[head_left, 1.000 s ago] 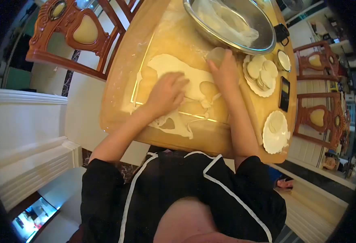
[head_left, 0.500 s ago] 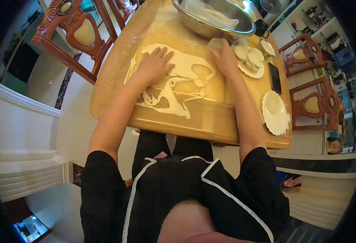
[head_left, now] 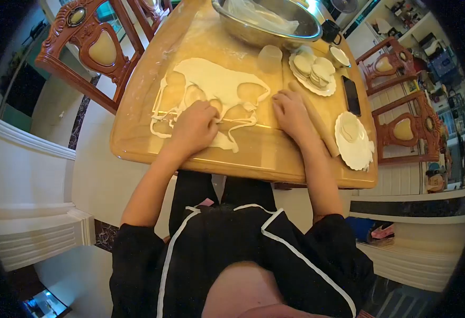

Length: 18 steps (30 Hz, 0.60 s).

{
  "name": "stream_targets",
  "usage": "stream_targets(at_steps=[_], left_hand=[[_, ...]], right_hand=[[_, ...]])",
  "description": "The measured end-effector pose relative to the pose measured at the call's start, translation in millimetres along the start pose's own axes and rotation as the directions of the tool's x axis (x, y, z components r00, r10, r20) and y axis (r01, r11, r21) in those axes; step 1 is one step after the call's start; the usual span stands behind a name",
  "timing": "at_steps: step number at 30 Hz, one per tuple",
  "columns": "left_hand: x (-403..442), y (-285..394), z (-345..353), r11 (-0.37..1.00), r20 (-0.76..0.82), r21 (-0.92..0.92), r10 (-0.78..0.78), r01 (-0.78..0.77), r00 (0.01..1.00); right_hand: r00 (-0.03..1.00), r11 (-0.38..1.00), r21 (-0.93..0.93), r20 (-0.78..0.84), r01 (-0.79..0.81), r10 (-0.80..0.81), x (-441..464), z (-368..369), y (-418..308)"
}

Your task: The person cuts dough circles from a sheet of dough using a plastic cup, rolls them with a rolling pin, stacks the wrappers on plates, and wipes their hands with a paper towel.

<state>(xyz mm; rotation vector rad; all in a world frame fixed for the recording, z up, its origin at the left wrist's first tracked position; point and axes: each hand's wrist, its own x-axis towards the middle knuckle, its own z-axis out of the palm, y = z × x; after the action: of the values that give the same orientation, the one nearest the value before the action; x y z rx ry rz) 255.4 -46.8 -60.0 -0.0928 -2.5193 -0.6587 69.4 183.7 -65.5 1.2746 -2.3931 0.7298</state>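
Observation:
A thin sheet of dough (head_left: 216, 77) with round cut-out holes lies on the table, its near side torn into loose strips. My left hand (head_left: 194, 126) is closed on the near part of the dough, with curled fingers among the strips. My right hand (head_left: 292, 112) rests on the table to the right of the sheet, its fingers loosely bent and nothing visible in them. Beside it lies a wooden rolling pin (head_left: 320, 123), partly behind the hand. A clear plastic cup (head_left: 269, 58) stands beyond the sheet, apart from both hands.
A scalloped plate (head_left: 328, 91) holds several dough rounds; another plate (head_left: 346, 151) holds fewer. A metal basin (head_left: 253, 36) with a plastic bag stands at the back. A phone (head_left: 351, 95), small bowl (head_left: 339, 56) and dark mug (head_left: 330, 33) line the right side. Chairs flank the table.
My right hand has let go of the clear cup and drawn back toward me. My left hand has moved nearer, from lying flat on the sheet to curling round the torn dough.

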Motion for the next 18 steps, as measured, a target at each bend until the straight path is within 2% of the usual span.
stream_targets(at_steps=[2, 3, 5, 6, 8, 9, 10, 11, 12, 14, 16, 18], left_hand=[[-8, 3, -7, 1.000, 0.038, 0.025, 0.007, -0.008, 0.999], [-9, 3, -10, 1.000, 0.047, 0.023, 0.015, -0.016, 0.999], [-12, 5, -10, 0.999, -0.003, -0.037, -0.006, 0.006, 1.000], [-10, 7, -9, 0.999, -0.004, -0.039, -0.007, 0.007, 1.000], [-4, 7, -10, 0.999, -0.120, -0.034, 0.031, -0.035, 0.992], [-1, 8, -8, 0.999, -0.126, -0.029, 0.026, -0.029, 0.992], [4, 10, -6, 0.998, -0.147, 0.048, 0.049, -0.042, 0.988], [7, 10, -4, 0.991, -0.165, 0.124, 0.073, -0.053, 0.984], [8, 5, -2, 0.991, -0.172, 0.125, 0.069, -0.048, 0.983], [6, -11, 4, 0.998, -0.013, 0.058, 0.007, -0.006, 1.000], [3, -20, 5, 0.999, -0.012, 0.037, 0.007, -0.006, 1.000], [2, -20, 2, 1.000, -0.017, 0.015, 0.007, -0.007, 1.000]], right_hand=[[0.995, 0.998, 0.049, 0.093, -0.034, 0.029, -1, -4, -10], [0.995, 0.998, 0.049, 0.089, -0.045, 0.041, -3, -3, -8], [1.000, 0.997, -0.079, -0.012, 0.023, -0.024, -6, -1, 0], [1.000, 0.997, -0.080, -0.010, 0.023, -0.024, -5, -6, 2], [0.972, 0.977, -0.160, -0.212, -0.140, 0.105, 1, -21, 6], [0.965, 0.933, -0.313, -0.241, -0.178, 0.103, -2, -23, 11], [0.967, 0.935, -0.313, -0.239, -0.168, 0.094, -5, -20, 19], [0.960, 0.905, -0.326, -0.138, -0.274, 0.242, -9, -15, 27], [0.922, 0.858, -0.351, -0.040, -0.374, 0.386, -10, -14, 30], [0.936, 0.876, -0.353, -0.001, -0.330, 0.353, -10, -15, 31], [0.947, 0.891, -0.355, 0.041, -0.284, 0.319, -6, -20, 16], [0.989, 0.986, -0.151, 0.114, -0.073, 0.091, 6, -23, -9]])
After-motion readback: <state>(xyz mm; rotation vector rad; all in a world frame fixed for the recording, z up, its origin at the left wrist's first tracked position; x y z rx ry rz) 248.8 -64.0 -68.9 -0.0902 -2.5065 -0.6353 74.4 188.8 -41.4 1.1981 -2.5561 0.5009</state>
